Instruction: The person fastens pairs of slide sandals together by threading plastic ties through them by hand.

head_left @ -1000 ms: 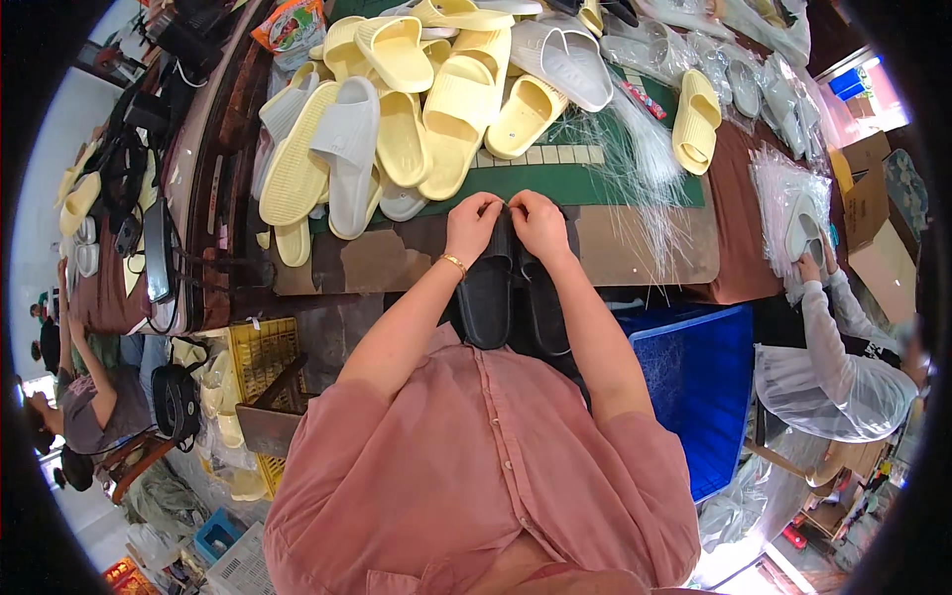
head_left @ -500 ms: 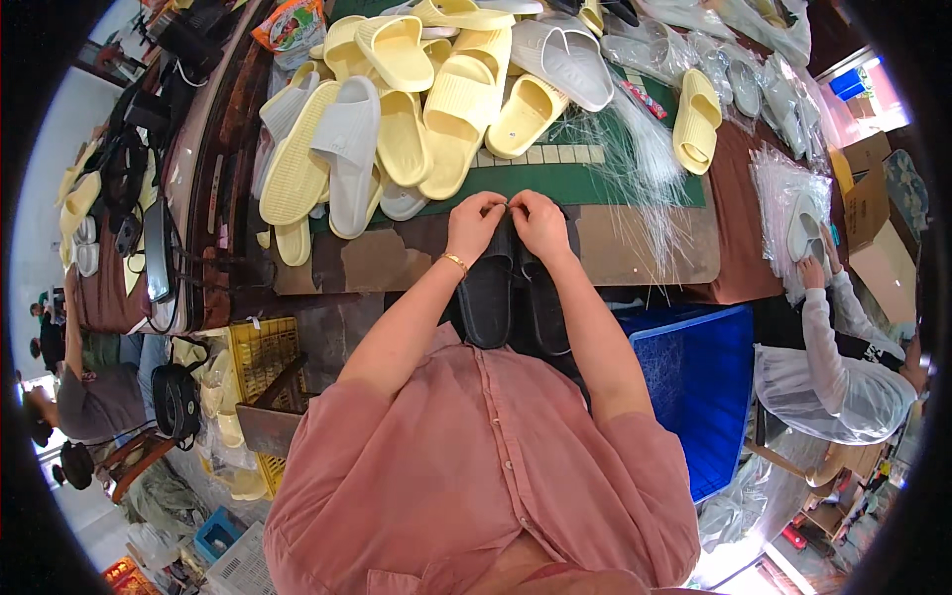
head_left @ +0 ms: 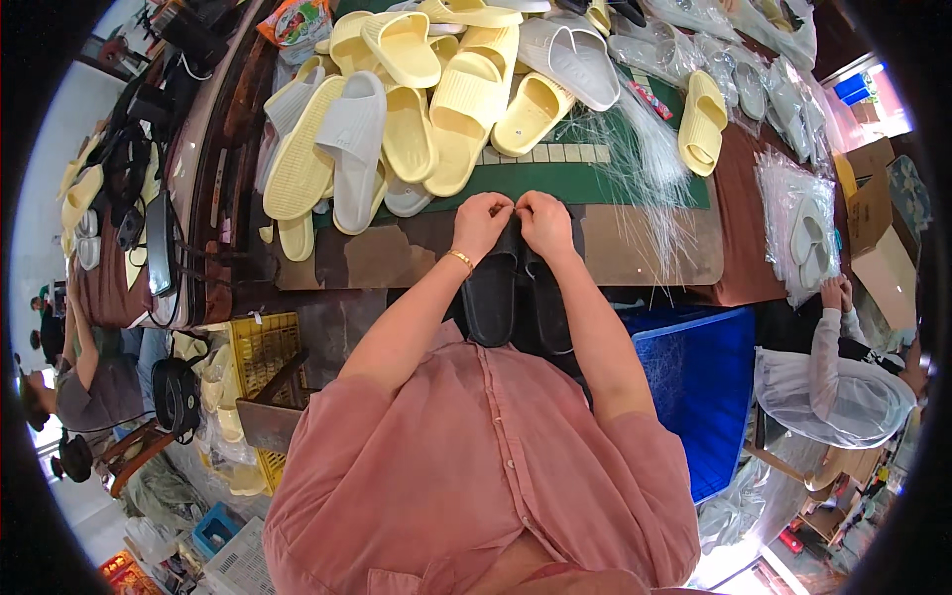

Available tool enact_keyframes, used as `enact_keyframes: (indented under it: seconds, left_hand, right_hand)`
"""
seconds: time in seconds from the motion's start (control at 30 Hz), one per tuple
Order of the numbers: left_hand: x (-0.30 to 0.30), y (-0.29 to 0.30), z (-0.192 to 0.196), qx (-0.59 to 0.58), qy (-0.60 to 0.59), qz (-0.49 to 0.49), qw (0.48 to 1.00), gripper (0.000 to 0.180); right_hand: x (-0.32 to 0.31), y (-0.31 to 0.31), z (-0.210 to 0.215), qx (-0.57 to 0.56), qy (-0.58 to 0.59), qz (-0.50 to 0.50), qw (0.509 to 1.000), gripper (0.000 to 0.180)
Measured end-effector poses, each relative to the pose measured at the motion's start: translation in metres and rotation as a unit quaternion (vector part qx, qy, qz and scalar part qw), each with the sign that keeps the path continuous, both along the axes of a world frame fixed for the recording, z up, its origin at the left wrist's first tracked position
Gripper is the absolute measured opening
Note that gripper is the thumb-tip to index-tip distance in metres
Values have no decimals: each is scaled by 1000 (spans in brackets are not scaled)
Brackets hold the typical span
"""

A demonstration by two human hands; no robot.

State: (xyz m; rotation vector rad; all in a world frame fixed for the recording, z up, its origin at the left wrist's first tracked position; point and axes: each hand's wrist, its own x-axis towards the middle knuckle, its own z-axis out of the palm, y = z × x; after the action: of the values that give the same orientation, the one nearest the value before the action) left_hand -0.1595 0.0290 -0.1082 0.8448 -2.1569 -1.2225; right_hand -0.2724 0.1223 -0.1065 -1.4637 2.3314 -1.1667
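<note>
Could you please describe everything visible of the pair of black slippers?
The pair of black, rubbery-looking slippers sits side by side, open backs and rounded heels toward the person's pink shirt, front ends toward the green mat. The bare left hand and right hand cover much of the fronts; contact is unclear.

Free board [head_left: 387, 260] left of the hands [head_left: 482, 224]; obstacles: slipper heap [head_left: 461, 111] beyond, strands [head_left: 650, 164] rightward.
</note>
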Motion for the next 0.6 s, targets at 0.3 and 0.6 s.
enact_keyframes:
  seconds: [0.3, 0.6]
  left_hand:
    - [1, 0, -1, -16, -5, 0, 1000, 16]
    - [5, 1, 4, 78, 21, 8, 997, 17]
  right_hand:
    - [2, -1, -1, -7, -25, -19, 999, 8]
    - [-2, 1, -4, 1, -44, -13, 999, 5]
